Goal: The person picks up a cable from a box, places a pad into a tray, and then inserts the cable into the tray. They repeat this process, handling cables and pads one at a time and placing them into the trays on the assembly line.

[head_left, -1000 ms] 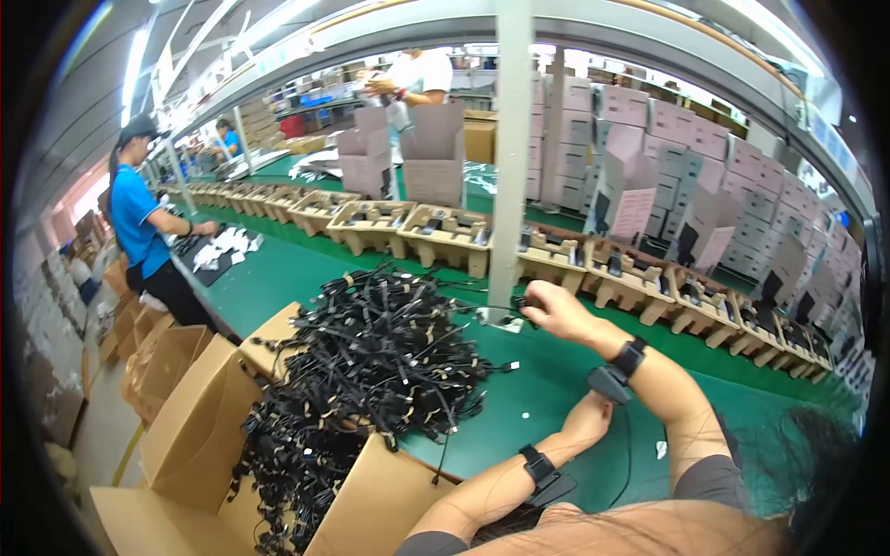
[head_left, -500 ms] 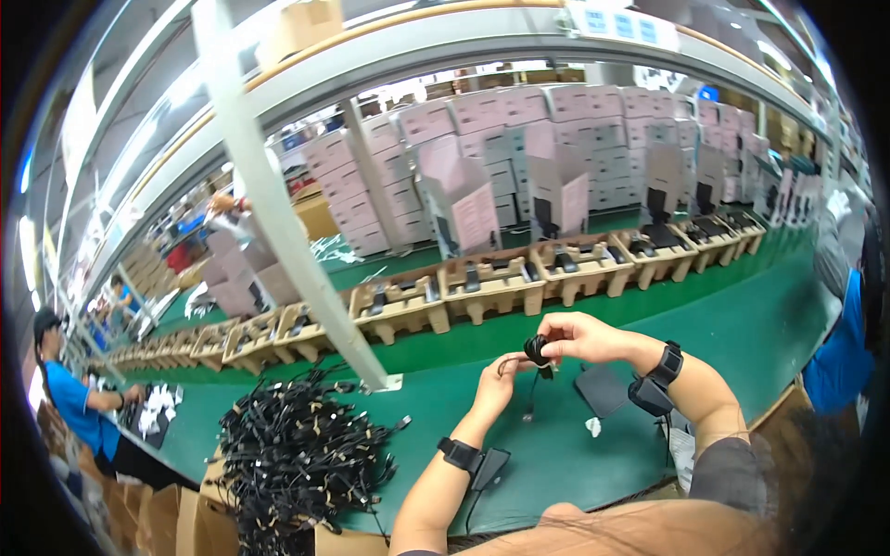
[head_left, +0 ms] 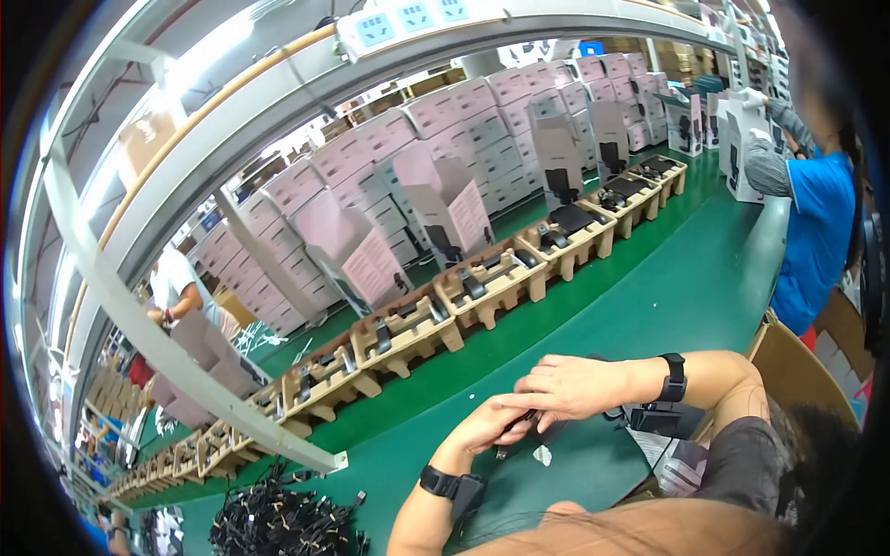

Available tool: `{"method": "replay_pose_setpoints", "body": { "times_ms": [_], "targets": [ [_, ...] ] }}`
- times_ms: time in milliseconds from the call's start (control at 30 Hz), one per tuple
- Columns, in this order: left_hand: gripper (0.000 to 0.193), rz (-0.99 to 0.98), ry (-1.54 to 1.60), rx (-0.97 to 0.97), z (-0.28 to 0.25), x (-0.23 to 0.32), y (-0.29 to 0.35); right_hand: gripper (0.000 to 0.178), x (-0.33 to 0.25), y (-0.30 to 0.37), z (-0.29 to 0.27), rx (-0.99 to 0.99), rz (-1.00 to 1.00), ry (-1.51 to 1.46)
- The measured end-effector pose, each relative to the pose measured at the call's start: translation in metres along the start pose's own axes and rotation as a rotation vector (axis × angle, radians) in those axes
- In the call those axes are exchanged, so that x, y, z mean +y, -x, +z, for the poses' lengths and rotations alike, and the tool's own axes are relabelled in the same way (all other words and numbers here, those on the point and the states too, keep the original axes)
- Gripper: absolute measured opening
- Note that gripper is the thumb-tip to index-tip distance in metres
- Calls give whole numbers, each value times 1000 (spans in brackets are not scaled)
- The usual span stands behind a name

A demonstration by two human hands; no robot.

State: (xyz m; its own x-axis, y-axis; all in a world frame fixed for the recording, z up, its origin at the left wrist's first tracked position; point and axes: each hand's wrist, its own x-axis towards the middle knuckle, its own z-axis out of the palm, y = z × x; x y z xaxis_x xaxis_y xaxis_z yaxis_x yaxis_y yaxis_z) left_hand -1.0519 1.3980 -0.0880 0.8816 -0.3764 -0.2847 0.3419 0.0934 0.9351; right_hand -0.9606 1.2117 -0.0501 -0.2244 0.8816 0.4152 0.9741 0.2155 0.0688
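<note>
My two hands meet low over the green bench, with a bundled black cable (head_left: 522,427) between them. The fingers of my left hand (head_left: 482,425) are curled round the bundle, and a small metal plug pokes out below it. From above, my right hand (head_left: 575,387) lies across the left fingertips, its fingers bent down onto the same cable. Most of the bundle is hidden under the fingers. Close below, a crumpled white scrap (head_left: 542,455) rests on the bench. To the left lies a tangled heap of black cables (head_left: 283,521).
Beyond my hands runs a slanting row of brown pulp trays (head_left: 422,335) with black parts. Open pink-grey boxes (head_left: 445,208) stand behind them, before stacked cartons. A white metal post (head_left: 167,343) rises from the bench at left. A co-worker in blue (head_left: 816,241) stands at right.
My view has swung right, so the trays and cable heap sit further left and lower. My right hand has come down over my left, covering the cable bundle that showed before.
</note>
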Motion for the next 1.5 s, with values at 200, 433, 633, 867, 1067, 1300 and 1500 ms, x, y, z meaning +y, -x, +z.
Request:
{"method": "replay_pose_setpoints", "body": {
  "times_ms": [200,433,633,867,1067,1300,1500],
  "targets": [
    [24,346,-99,500,-23,-10,-2,15,48,7,-19,32,375,232],
    [11,534,-493,1023,-84,-97,-6,26,209,8,-42,182,985,481],
    [11,522,-339,1015,-88,-92,-2,22,265,-12,-31,-164,1013,613],
    [12,482,-237,1021,-93,-86,8,12,304,-52,0,-423,932,860],
    [11,475,-196,994,-98,-88,13,18,343,-52,28,-434,849,936],
    [11,456,-179,1001,-106,-91,25,21,331,-62,40,-659,840,926],
    [10,475,-191,976,-105,-89,24,25,345,-29,97,355,1269,381]
  ]
}}
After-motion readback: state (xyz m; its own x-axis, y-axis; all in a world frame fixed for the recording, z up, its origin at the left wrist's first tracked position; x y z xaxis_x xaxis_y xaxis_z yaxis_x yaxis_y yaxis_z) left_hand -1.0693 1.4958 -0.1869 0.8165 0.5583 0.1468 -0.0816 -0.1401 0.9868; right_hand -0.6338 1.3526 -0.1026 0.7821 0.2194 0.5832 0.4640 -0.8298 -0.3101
